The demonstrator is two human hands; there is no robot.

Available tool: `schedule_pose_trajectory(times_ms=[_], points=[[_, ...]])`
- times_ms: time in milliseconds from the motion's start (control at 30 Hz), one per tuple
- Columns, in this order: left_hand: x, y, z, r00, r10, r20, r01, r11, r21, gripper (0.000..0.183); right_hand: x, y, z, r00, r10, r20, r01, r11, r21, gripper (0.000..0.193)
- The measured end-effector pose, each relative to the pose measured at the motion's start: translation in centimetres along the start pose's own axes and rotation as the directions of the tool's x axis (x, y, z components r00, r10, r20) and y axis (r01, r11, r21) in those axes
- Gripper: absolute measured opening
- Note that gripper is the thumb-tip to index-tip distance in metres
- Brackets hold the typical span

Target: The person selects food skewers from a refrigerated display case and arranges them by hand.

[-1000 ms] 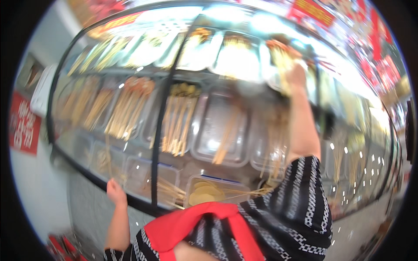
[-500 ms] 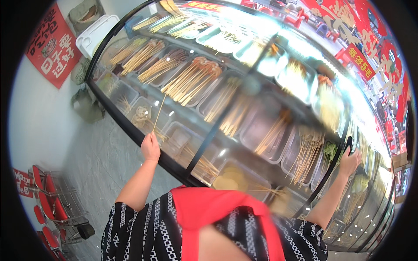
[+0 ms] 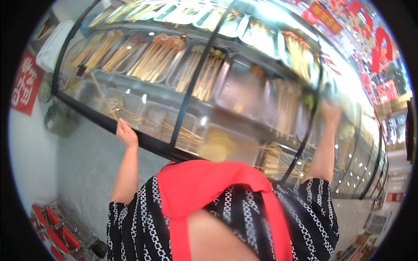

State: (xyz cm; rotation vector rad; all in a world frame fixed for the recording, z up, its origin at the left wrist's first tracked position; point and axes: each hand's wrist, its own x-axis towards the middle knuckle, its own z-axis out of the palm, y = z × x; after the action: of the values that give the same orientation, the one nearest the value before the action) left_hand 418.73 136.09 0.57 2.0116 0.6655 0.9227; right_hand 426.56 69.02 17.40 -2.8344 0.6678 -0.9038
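Between the closed fingers of my left hand [image 3: 127,132] is a thin wooden skewer [image 3: 104,96], slanting up and to the left in front of the glass case; no food shows clearly on it. My right hand [image 3: 331,112] is raised at the right, beside the dark upright frame [image 3: 314,111] of a glass door. Motion smears its fingers, so their grip is unclear. Behind the glass, metal trays hold bundles of skewers, among them skewers with reddish tops [image 3: 159,56] and a blurred bundle [image 3: 285,104] near my right hand.
The curved glass display case [image 3: 109,114] spans the view, with black frame bars and tiered trays. A clear tray of yellow round slices [image 3: 215,145] sits low in front. At left are a white plastic chair [image 3: 54,45] and red folding chairs [image 3: 61,230] on grey floor tiles.
The view has swung, so the case sits higher and further left. My left hand still holds the skewer. My right hand, earlier at a black door handle, is now blurred by motion.
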Motion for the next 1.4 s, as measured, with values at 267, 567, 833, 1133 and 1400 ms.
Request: schedule_pose_trajectory(times_ms=[267,567,833,1133,1400], points=[[-0.1,1.1,0.3,0.996,-0.015,0.089,0.014,1.000,0.011,0.044,-0.3,1.5,1.6,1.000,0.005,0.017,-0.005,1.000,0.023,0.031],[0.0,0.9,0.0,0.989,-0.061,0.131,0.055,0.997,0.046,0.044,-0.7,-2.6,2.8,0.996,-0.058,0.070,0.056,0.998,0.031,0.035],[0.0,1.6,0.4,0.990,0.007,0.142,-0.022,0.994,0.104,0.044,-0.9,-8.9,2.7,0.975,-0.082,0.208,0.076,0.996,0.037,0.046],[-0.2,2.4,0.5,0.992,0.005,0.127,-0.020,0.992,0.121,0.048,-2.2,-15.9,4.6,0.975,-0.117,0.190,0.097,0.989,0.114,0.045],[0.0,2.8,-0.4,0.992,-0.077,0.100,0.078,0.997,-0.012,0.046,-4.6,-27.1,4.7,0.962,-0.240,0.131,0.201,0.945,0.258,0.041]])
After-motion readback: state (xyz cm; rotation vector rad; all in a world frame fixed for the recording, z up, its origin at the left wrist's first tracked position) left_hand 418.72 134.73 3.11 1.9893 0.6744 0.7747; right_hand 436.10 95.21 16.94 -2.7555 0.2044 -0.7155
